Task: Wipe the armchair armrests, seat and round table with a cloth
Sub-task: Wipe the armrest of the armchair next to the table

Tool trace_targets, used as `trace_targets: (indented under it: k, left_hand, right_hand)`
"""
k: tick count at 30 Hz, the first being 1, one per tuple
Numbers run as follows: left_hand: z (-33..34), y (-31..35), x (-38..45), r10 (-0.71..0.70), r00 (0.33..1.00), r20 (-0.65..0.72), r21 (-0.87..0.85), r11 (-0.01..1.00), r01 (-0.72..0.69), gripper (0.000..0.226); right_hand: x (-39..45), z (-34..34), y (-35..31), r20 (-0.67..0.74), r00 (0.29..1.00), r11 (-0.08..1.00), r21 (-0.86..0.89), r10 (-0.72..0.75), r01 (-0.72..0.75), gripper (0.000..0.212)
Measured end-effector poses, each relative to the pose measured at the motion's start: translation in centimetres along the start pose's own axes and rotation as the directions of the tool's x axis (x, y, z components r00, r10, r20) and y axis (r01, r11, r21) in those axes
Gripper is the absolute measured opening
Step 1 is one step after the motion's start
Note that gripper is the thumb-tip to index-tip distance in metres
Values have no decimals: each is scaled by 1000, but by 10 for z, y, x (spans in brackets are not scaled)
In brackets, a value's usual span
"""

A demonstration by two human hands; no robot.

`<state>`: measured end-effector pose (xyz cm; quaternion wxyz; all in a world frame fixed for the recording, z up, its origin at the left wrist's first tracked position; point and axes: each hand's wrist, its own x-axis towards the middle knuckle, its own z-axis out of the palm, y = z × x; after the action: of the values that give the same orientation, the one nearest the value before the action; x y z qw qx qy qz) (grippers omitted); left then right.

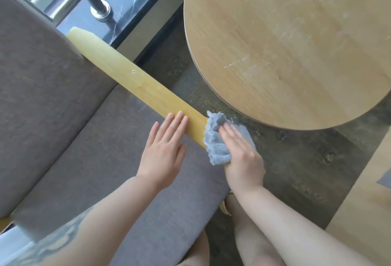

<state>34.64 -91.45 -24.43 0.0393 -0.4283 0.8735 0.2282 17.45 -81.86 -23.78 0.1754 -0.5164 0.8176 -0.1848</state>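
Right hand (241, 151) presses the blue cloth (218, 140) flat-palmed on the wooden armrest's (135, 75) near end, mid-frame; left hand (165, 145) lies spread, fingers unclenched, grasping nothing, beside it.

cloth (220, 145) blue-grey | armrest (135, 75) yellow wood | seat (101, 159) grey | round table (296, 43) light wood

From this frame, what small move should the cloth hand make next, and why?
Probably slide the right hand with the blue cloth up along the wooden armrest toward the backrest: the cloth sits at its near end, most of its length lies ahead, and a white speck shows midway.
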Motion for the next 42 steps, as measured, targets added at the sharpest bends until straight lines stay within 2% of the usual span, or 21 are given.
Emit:
trace_targets:
  k: [3, 5, 10, 14, 19, 24, 32, 34, 36, 39, 42]
  left_hand:
    - [-6, -6, 15, -116, 993, -21, -37, 993, 115, 61]
    - [-8, -9, 18, -133, 991, -6, -31, 991, 133, 63]
    - [-10, -23, 23, -51, 998, -35, 43, 998, 52, 59]
    - [-8, -34, 30, 6, 995, -102, 75, 997, 1, 54]
    - [7, -26, 28, -70, 972, -222, -30, 997, 65, 51]
    - [13, -22, 29, -62, 960, -273, -50, 997, 51, 49]
    - [11, -35, 30, 39, 956, -290, 25, 999, -33, 47]
    - [5, -41, 37, 97, 947, -306, 54, 995, -85, 47]
    - [6, -49, 42, 152, 928, -341, 80, 988, -132, 47]
    - [16, -52, 54, 223, 874, -432, 51, 973, -223, 46]
    - [28, -60, 64, 256, 805, -535, 3, 954, -301, 45]
  right_hand:
    - [-12, 12, -11, 52, 984, 985, -28, -169, 170, 50]
    - [-37, 2, 7, 85, 958, 958, -67, -273, 278, 48]
    - [-28, -2, 23, 22, 961, 958, -78, -275, 276, 61]
    - [5, 12, 21, -5, 925, 921, -91, -381, 379, 68]
    - [2, 17, 25, -29, 896, 892, -115, -443, 437, 62]
    - [4, 16, 25, -55, 900, 899, -101, -433, 426, 51]
    - [2, 18, 27, -72, 899, 902, -34, -433, 431, 64]
    - [10, 13, 24, -92, 896, 900, -6, -435, 436, 60]
    - [15, 10, 21, -102, 890, 895, 3, -444, 446, 49]
    - [24, 4, 29, -151, 886, 895, 16, -439, 446, 56]
    - [23, 9, 32, -215, 885, 906, -5, -414, 423, 54]
